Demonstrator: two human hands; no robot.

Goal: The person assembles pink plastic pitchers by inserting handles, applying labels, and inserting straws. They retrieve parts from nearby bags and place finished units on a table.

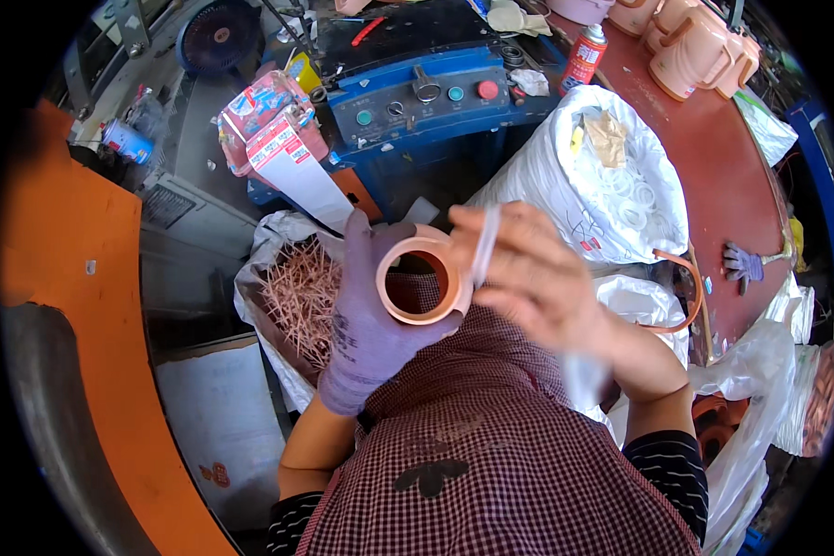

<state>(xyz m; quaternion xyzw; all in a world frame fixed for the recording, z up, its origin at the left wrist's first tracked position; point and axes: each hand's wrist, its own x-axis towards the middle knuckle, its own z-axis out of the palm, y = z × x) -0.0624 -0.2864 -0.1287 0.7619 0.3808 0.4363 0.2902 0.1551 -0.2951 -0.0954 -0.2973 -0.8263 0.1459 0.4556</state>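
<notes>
My left hand, in a grey-purple glove, grips a pale pink plastic ring-shaped part in front of my chest, its open end facing up at me. My bare right hand pinches a thin white ring and presses it against the right rim of the pink part. My checked red apron fills the lower middle.
A sack of thin copper-coloured rods lies left of my hands. A white bag of white rings stands to the right. A blue machine with round buttons is ahead. Pink plastic jug bodies and a spray can rest on the red table.
</notes>
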